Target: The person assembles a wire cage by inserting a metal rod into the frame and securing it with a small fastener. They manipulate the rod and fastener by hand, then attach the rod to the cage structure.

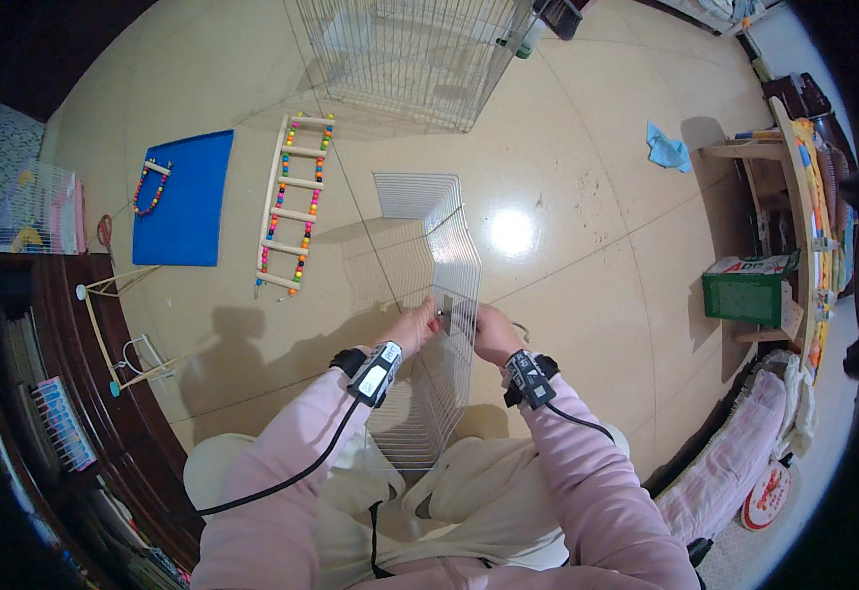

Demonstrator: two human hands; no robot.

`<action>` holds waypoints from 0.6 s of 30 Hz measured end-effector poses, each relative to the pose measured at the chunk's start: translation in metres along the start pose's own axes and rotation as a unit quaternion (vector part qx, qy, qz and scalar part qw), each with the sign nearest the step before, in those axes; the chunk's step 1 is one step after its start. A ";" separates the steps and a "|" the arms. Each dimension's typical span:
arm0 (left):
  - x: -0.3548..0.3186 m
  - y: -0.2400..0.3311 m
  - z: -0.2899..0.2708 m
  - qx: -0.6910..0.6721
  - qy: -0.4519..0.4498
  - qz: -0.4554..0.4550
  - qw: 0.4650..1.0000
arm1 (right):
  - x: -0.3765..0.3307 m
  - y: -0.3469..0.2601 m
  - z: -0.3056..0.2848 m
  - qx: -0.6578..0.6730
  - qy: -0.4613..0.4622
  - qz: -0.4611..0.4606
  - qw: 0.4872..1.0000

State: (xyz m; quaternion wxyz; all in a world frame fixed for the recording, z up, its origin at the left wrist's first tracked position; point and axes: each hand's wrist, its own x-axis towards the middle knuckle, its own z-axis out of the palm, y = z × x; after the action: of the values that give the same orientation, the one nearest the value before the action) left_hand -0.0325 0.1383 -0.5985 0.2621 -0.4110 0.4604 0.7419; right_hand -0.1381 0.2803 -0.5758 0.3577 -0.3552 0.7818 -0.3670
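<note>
A folded wire cage panel stands on edge between my knees, its bars bent into several faces. From its left side, my left hand is closed, with the fingertips at a small metal fitting on the bars. Across from it, my right hand is closed at the panel's other face. Its fingertips are partly hidden by the bars, and what they hold cannot be made out. A thin curved piece shows just beside the right hand.
A large wire cage stands ahead. To the left lie a beaded wooden ladder, a blue tray with a beaded string, and a wooden stand. On the right are a blue cloth, a green box and a shelf.
</note>
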 end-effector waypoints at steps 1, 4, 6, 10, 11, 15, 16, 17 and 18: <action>-0.005 0.004 -0.001 0.061 0.019 0.068 0.996 | 0.000 -0.001 -0.002 -0.008 0.007 -0.001 1.000; -0.035 0.022 0.002 0.205 0.088 0.169 0.960 | 0.001 -0.009 -0.009 -0.060 0.033 -0.005 0.998; -0.067 0.035 0.010 0.266 0.118 0.213 0.933 | 0.001 -0.018 -0.013 -0.110 0.046 0.001 0.993; -0.119 0.057 0.027 0.312 0.120 0.258 0.907 | 0.003 -0.040 -0.015 -0.202 0.066 0.005 0.977; -0.126 0.059 0.030 0.317 0.131 0.253 0.905 | 0.002 -0.044 -0.016 -0.221 0.069 -0.001 0.973; -0.139 0.061 0.029 0.239 0.128 0.237 0.933 | 0.003 -0.054 -0.019 -0.269 0.034 -0.064 0.960; -0.141 0.062 0.027 0.196 0.107 0.190 0.956 | 0.003 -0.056 -0.020 -0.283 0.010 -0.058 0.957; -0.143 0.064 0.023 0.143 0.093 0.211 0.962 | 0.003 -0.057 -0.021 -0.291 0.001 -0.044 0.956; -0.145 0.069 0.018 0.085 0.071 0.197 0.974 | 0.003 -0.059 -0.022 -0.297 -0.005 -0.039 0.954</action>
State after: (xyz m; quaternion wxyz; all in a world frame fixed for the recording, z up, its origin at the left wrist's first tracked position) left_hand -0.0155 0.1227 -0.4386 0.1111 -0.3400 0.6109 0.7063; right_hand -0.1403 0.2567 -0.5176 0.2252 -0.4778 0.8391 -0.1304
